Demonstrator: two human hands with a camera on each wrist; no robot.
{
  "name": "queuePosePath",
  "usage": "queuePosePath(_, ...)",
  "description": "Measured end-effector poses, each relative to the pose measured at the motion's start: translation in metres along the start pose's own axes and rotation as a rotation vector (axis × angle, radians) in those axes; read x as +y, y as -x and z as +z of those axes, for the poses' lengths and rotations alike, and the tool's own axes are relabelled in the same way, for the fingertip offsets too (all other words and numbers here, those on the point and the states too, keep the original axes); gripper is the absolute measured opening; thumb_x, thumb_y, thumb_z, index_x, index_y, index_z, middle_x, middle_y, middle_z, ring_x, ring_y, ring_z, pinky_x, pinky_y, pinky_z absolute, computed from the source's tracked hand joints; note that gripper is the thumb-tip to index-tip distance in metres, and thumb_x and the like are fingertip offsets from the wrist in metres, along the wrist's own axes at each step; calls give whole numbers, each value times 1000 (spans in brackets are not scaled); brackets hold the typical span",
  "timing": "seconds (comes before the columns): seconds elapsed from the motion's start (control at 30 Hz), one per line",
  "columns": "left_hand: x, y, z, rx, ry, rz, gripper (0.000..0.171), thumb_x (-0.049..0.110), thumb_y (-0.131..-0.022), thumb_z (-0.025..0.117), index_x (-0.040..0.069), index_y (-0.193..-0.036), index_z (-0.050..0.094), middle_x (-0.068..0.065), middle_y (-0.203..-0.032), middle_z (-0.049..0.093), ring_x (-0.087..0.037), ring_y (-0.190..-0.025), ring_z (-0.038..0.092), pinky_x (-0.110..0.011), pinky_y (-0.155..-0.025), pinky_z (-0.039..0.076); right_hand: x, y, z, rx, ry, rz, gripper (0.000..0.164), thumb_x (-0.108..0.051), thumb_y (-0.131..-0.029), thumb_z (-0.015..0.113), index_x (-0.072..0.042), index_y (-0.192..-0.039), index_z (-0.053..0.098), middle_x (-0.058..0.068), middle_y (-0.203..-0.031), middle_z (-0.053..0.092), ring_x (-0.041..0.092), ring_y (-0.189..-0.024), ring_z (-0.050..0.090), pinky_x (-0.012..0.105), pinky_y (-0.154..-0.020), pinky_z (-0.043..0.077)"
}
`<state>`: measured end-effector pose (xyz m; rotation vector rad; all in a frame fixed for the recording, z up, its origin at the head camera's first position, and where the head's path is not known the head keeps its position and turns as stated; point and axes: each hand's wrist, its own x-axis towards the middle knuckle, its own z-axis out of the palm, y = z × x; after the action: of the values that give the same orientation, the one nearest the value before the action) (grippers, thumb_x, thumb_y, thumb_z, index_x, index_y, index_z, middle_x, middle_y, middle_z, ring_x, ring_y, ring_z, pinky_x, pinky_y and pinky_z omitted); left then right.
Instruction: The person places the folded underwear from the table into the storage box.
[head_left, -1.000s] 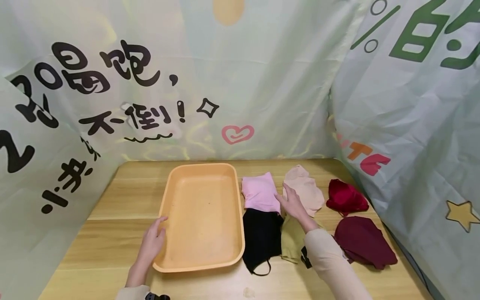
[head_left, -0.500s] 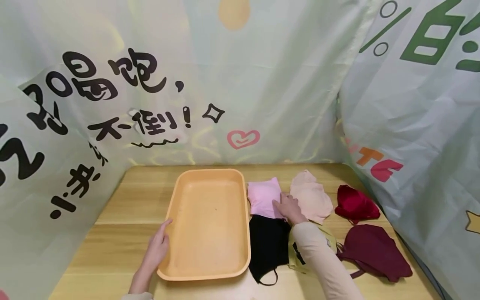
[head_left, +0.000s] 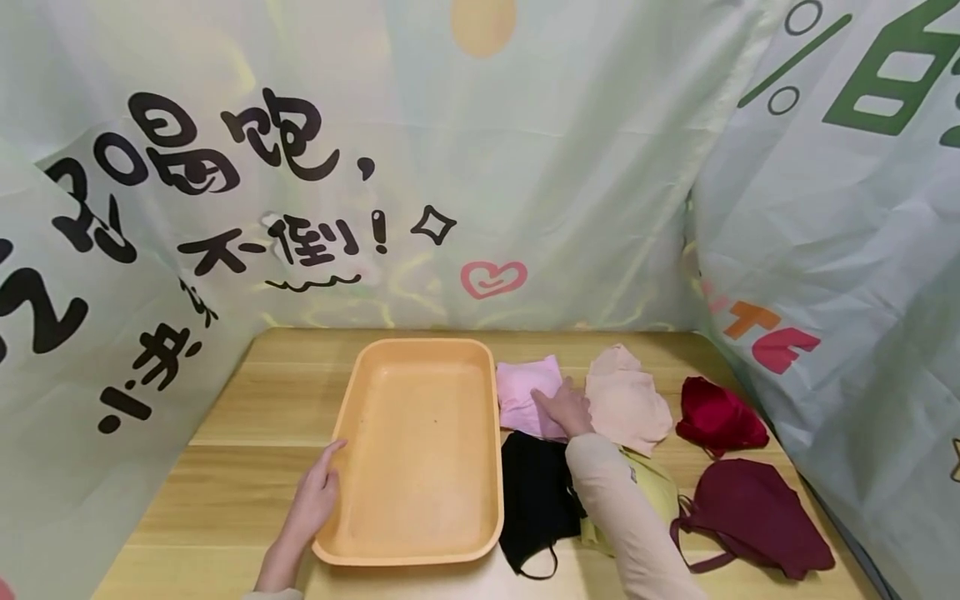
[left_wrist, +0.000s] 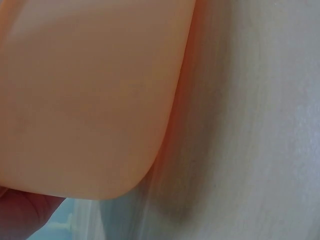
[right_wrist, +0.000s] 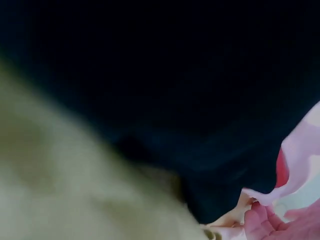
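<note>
Wood fills most of what lies below me: a pale-grained table (head_left: 247, 492), its planks running crosswise, with a bright patch of light along the near edge. Cloth hangings close it in behind and at both sides. The back hanging (head_left: 600, 192) carries black lettering (head_left: 303, 242), a small four-pointed outline (head_left: 433, 225), a pink heart (head_left: 491, 283) and, at the top, a pale yellow oval (head_left: 483, 25); the wrinkled right hanging (head_left: 840, 225) shows large green strokes (head_left: 892, 87) above an orange T (head_left: 752, 318) and a red E (head_left: 780, 348). Left of centre sits the orange tray (head_left: 427, 467), flat on the wood, and my left hand (head_left: 313, 498) is against its left rim — whether the fingers curl round that edge I cannot tell. My right hand (head_left: 568, 410) touches the pink cloth (head_left: 520, 408), which lies just beside the tray's far right side; the thumb rests on it, spread away from the fingers at its right edge, with nothing seen gripped between them. Nearer me is the black garment (head_left: 536, 492), its thin strap looped on the table, then the olive cloth (head_left: 654, 487), partly under my pale sleeve (head_left: 622, 508). Farther right lie the peach cloth (head_left: 626, 404), the crimson cloth (head_left: 716, 417) and the maroon cloth (head_left: 765, 517) — that last one trailing straps.
</note>
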<state>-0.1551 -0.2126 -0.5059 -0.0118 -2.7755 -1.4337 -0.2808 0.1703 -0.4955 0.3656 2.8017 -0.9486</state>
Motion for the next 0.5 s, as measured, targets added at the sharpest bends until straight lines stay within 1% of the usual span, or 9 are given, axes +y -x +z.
queuePosePath(0.07,1,0,0,1,0,7,45,-8,-91,33,-3,-136,33,-2,-64,36,0,-39,25,-18,-38,31,0,0,0,6,-48,19,88,-46,-83,56,11,-138,17,42,-131,26,56,-119,25,63,-96,26)
queuePosePath(0.1,1,0,0,7,-4,19,44,-8,-91,34,-3,-135,34,-6,-67,40,-1,-40,25,-19,-39,31,0,1,-1,11,-61,34,87,-45,-83,58,11,-137,18,42,-130,27,55,-118,26,62,-96,26)
queuePosePath(0.2,1,0,0,16,-9,32,44,-8,-91,35,-2,-135,35,-9,-70,42,-1,-40,26,-20,-41,33,1,1,1,31,-93,79,82,-40,-80,63,9,-134,25,40,-126,32,54,-115,31,62,-93,27)
queuePosePath(0.3,0,-1,-1,25,-12,39,45,-8,-90,35,-2,-135,36,-8,-71,44,-1,-40,26,-19,-39,32,1,3,3,49,-139,112,80,-36,-78,66,8,-132,27,37,-127,34,52,-117,32,63,-94,27)
queuePosePath(0.33,-1,-1,-1,22,-11,32,45,-8,-90,35,-2,-135,35,-5,-67,40,0,-40,26,-18,-38,32,1,3,3,56,-162,109,80,-34,-78,66,8,-132,27,37,-127,34,51,-118,32,62,-95,27)
queuePosePath(0.4,-2,-1,0,18,-14,28,45,-8,-90,35,-2,-135,35,-4,-66,39,0,-40,26,-16,-37,30,2,4,4,70,-216,87,79,-29,-76,68,10,-132,26,37,-127,33,49,-119,30,61,-96,27)
queuePosePath(0.5,-4,-1,0,14,-12,13,46,-7,-90,34,-1,-136,35,-2,-64,38,-1,-40,26,-16,-37,30,4,4,4,76,-333,59,84,-20,-75,68,13,-135,20,39,-130,25,49,-122,22,59,-101,24)
